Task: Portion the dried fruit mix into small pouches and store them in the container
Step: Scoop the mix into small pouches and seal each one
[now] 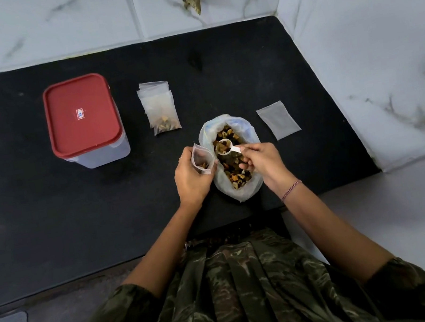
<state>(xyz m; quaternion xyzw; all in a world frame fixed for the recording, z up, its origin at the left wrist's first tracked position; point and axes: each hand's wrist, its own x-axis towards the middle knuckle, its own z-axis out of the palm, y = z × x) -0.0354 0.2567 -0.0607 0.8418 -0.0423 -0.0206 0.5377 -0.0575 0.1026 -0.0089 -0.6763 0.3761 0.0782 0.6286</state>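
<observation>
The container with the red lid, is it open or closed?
Closed: the red lid sits flat across the container's whole top; whether it is latched, cannot tell.

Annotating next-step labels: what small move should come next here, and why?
Probably tip the scoop leftward into the pouch. The right hand holds it loaded with fruit over the big bag, and the left hand holds the pouch open beside it, only partly filled.
</observation>
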